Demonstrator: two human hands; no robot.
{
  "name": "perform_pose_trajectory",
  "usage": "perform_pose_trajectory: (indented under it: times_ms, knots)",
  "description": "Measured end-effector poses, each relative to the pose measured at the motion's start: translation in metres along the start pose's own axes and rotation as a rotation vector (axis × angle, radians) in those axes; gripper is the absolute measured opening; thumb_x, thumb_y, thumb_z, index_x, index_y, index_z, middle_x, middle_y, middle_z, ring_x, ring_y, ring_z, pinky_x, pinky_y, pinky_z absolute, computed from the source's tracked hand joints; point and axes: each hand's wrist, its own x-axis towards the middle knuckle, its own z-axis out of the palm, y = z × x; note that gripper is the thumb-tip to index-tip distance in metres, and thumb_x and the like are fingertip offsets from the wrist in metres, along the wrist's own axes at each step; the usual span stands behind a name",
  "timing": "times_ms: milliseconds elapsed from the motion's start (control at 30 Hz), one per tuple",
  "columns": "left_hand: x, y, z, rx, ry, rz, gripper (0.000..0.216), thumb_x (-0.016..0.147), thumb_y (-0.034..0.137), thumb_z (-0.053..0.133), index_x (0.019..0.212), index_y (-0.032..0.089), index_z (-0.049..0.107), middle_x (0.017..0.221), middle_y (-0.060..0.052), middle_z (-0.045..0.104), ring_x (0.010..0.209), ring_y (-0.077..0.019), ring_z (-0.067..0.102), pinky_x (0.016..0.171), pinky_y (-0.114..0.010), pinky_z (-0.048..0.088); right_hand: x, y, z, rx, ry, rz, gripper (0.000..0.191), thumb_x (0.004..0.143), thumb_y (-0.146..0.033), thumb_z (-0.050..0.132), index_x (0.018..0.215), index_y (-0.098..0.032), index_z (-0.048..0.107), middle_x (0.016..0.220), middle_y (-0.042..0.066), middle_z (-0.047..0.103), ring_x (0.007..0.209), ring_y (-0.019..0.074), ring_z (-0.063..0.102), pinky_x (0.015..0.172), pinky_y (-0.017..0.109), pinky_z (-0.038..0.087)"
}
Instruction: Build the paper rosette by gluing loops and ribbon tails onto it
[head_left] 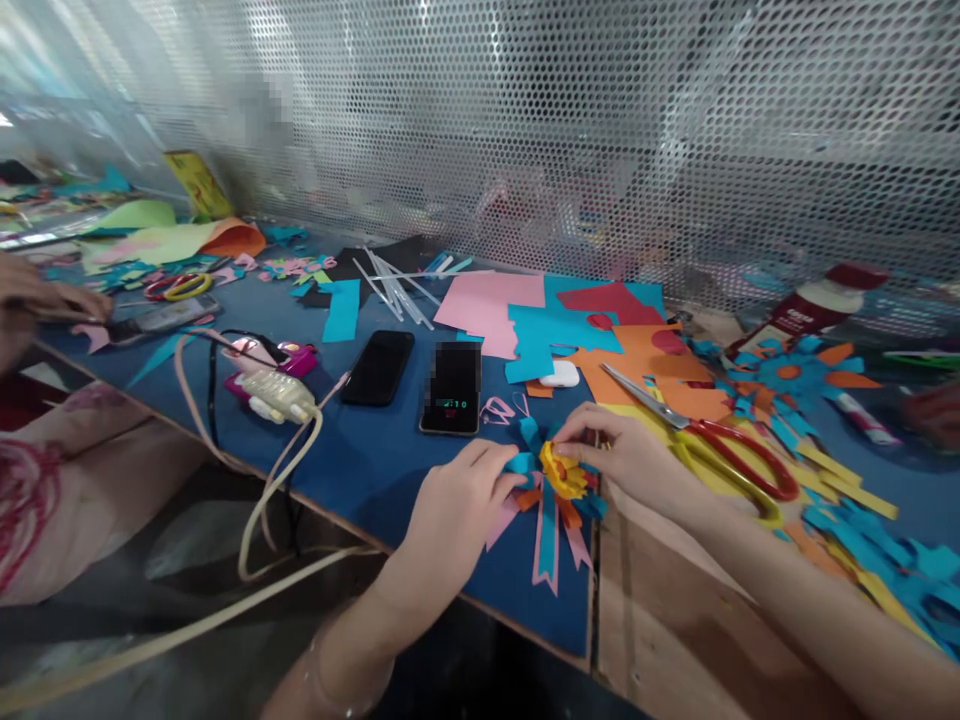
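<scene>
Paper flower [564,472] is held over the blue tabletop [360,460], near the front edge and beside bare wood [667,620]. At far left, another person's hand [75,300] is seen at the table. A yellow box [198,185] is set close to the perforated metal wall [525,120], by which the back of the table is bounded; paper scraps [300,267] are strewn nearby. Toward the front, a power strip [277,392] is laid, its cable [259,530] hung past the edge. A dark phone [379,367] and a lit phone [452,390] are placed side by side. By the left hand [461,500], a blue petal is pinched between thumb and fingers. Farther back, pink paper [491,300] is spread, with a white case [560,374] nearby. By the right hand [634,455], the yellow centre is pinched between thumb and fingertips. Scissors [739,455] are rested on coloured paper; at far right, a bottle [810,310] is placed behind a blue flower [799,373].
</scene>
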Motion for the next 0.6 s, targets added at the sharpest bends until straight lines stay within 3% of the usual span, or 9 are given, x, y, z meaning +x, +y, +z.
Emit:
perform_pose_trajectory:
  times_ms: [267, 600]
  knots:
    - [0.0049, 0.0041, -0.0065, -0.043, 0.016, 0.01, 0.017, 0.086, 0.024, 0.06, 0.102, 0.018, 0.064, 0.093, -0.004, 0.067, 0.076, -0.0168, 0.067, 0.069, -0.029, 0.056, -0.0008, -0.0001, 0.0013, -0.018, 0.011, 0.01, 0.021, 0.079, -0.044, 0.064, 0.079, -0.024, 0.068, 0.083, 0.002, 0.065, 0.078, 0.0185, 0.058, 0.07, 0.033, 0.042]
    - [0.0073, 0.0009, -0.0067, -0.167, 0.007, -0.037, 0.019, 0.082, 0.023, 0.065, 0.1, 0.018, 0.065, 0.093, -0.004, 0.066, 0.083, -0.0175, 0.066, 0.073, -0.03, 0.057, -0.0009, 0.0004, 0.0005, -0.052, 0.021, 0.017, 0.024, 0.079, -0.047, 0.062, 0.079, -0.024, 0.067, 0.084, 0.003, 0.065, 0.075, 0.0182, 0.057, 0.068, 0.033, 0.042]
